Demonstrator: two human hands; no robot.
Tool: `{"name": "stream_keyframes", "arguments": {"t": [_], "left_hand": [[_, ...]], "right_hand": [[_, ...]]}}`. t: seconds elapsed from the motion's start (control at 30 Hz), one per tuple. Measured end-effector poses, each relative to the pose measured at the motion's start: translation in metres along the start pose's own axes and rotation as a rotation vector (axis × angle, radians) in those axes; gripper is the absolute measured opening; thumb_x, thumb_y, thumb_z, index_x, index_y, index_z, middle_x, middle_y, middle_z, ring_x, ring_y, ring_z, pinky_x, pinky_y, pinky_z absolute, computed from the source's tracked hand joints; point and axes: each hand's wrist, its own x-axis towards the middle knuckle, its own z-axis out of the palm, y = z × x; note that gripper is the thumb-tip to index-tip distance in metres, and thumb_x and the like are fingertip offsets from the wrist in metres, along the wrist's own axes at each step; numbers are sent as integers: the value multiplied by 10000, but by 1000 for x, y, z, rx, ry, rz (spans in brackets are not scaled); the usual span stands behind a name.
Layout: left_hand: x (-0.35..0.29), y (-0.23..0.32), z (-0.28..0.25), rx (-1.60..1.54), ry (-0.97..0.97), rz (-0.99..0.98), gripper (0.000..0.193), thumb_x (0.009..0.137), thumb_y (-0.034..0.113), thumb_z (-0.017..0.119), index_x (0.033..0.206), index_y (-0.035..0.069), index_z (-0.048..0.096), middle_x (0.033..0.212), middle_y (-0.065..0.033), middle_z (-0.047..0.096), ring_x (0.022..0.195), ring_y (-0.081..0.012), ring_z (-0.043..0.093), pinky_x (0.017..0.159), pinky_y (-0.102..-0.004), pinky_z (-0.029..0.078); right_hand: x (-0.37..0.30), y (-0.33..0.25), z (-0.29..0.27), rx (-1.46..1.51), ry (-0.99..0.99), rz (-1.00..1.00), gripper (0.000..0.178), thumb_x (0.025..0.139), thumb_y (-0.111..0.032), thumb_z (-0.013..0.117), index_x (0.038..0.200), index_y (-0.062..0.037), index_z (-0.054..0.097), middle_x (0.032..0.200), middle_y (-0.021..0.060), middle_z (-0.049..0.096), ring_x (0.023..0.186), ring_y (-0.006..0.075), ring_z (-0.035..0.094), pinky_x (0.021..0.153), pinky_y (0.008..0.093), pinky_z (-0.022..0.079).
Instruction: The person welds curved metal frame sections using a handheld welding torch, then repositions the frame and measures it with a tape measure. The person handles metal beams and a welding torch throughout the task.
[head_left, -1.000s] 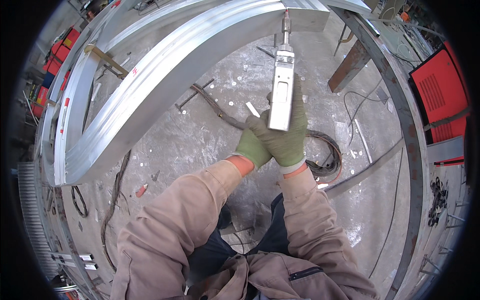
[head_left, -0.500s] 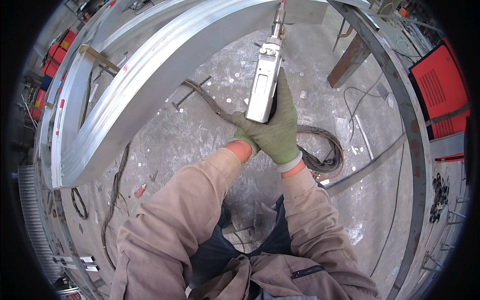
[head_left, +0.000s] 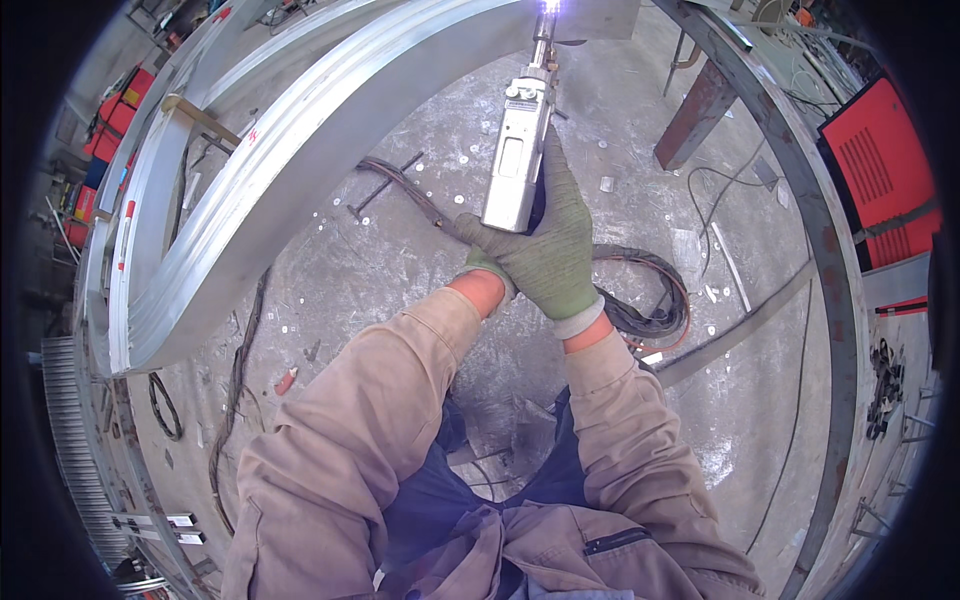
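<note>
My right hand [head_left: 555, 240], in a green knitted glove, is wrapped round the grip of a silver welding gun [head_left: 513, 150]. The gun points away from me, and a bright violet-white glow burns at its tip, against the far end of a curved silver metal beam [head_left: 330, 120]. Crossed beneath the right hand is my left hand [head_left: 490, 268], also gloved in green; its fingers are hidden, so its hold cannot be made out. A dark cable [head_left: 410, 190] runs from near the hands toward the left.
A rusty steel frame bar [head_left: 835, 330] curves down the right side, with a rusty post [head_left: 697, 118] inside it. Coiled hose [head_left: 645, 310] lies on the concrete floor right of my hands. Red machines [head_left: 880, 170] stand at right, and others at far left.
A bright glow has appeared at the gun's tip. Gun and right hand have shifted slightly left and toward the far edge.
</note>
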Motion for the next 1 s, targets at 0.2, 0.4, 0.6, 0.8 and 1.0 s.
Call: {"name": "stream_keyframes", "arguments": {"t": [0.2,0.4,0.6,0.8,1.0], "left_hand": [[8,1,11,-36,-13,5,449,1091,270,754,1515,122,759,1518,-178,788,1402,-383,750,1200,-508,584],[8,-4,9,-39,-12,-12,453,1091,278,758,1516,123,759,1523,-179,789,1405,-384,751,1201,-507,585],[13,0,15,-60,-24,-7,457,1090,285,762,1517,123,760,1528,-180,789,1407,-384,752,1201,-507,586],[8,-2,9,-52,-31,-11,461,1089,292,766,1518,124,761,1533,-181,789,1410,-385,753,1202,-506,587],[13,0,15,-64,-34,-12,465,1088,299,770,1519,124,761,1538,-182,790,1413,-386,754,1203,-505,588]], "right_hand": [[-2,-3,-7,77,3,74,1352,832,-394,1155,1848,82,401,1610,282,724,1422,335,781,1151,449,663],[-3,-10,-5,95,-16,86,1349,844,-349,1150,1860,81,374,1644,280,712,1448,325,767,1175,448,654],[-6,-11,-10,70,-25,112,1347,856,-375,1144,1857,87,371,1630,284,721,1451,329,767,1176,450,653],[-6,-15,-9,95,-43,129,1362,855,-396,1144,1855,98,364,1627,294,718,1457,336,765,1175,451,653],[-11,-12,-11,87,-39,162,1391,839,-407,1151,1863,96,355,1626,283,726,1453,328,767,1177,448,653]]}}
